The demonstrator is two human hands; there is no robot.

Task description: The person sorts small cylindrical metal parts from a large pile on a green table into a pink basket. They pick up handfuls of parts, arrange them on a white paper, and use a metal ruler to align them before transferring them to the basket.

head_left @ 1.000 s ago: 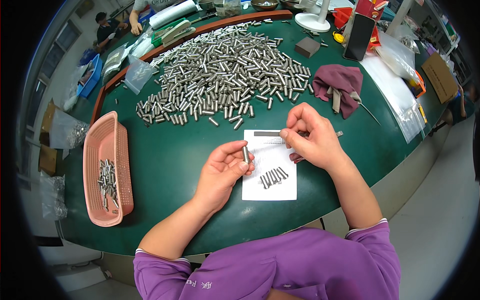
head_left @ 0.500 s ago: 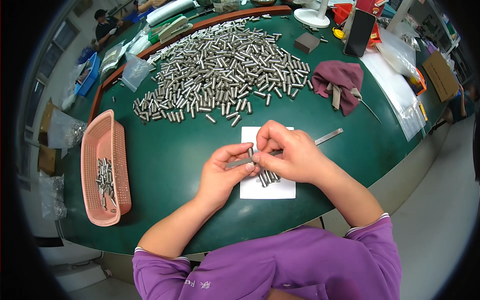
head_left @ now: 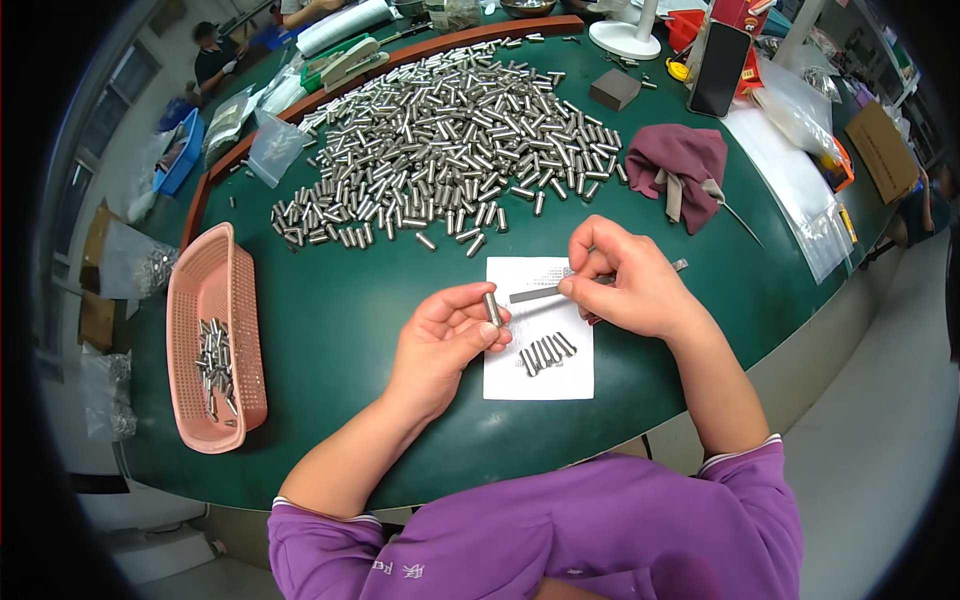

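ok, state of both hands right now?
Left hand: closed, holding a metal pin.
Right hand: closed, holding a flat metal strip.

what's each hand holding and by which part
Left hand: a metal pin, thumb at its lower end. Right hand: a flat metal strip, pinched partway along its length.

Purple top, short sleeves, white-striped cuffs, pale chest characters, bare hands

Maroon cloth near dark block; black phone near white stand.
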